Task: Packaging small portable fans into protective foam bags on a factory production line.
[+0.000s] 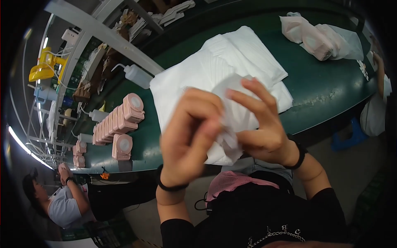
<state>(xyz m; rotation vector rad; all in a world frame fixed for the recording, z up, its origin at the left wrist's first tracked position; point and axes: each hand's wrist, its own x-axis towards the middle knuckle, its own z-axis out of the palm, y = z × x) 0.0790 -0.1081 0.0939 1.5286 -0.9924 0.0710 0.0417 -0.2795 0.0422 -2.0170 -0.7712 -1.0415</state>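
Note:
A thin, whitish translucent bag point(237, 109) is bunched between my hands, above a stack of white soft sheets point(186, 76) on the table. My left hand point(188, 134), smeared by motion, has its fingers curled in a pinch at the bag's left side. On the other side, my right hand point(264, 124) has the bag between its thumb and its bent, spread fingers. Whether anything lies inside the bag is hidden by the folds and my fingers.
Pink rounded devices point(123, 146) stand in rows at the left of the green table point(314, 91). A white squeeze bottle point(137, 76) stands by the metal post. Wrapped pink items point(312, 39) lie at the far right. Another person point(68, 202) works at the left.

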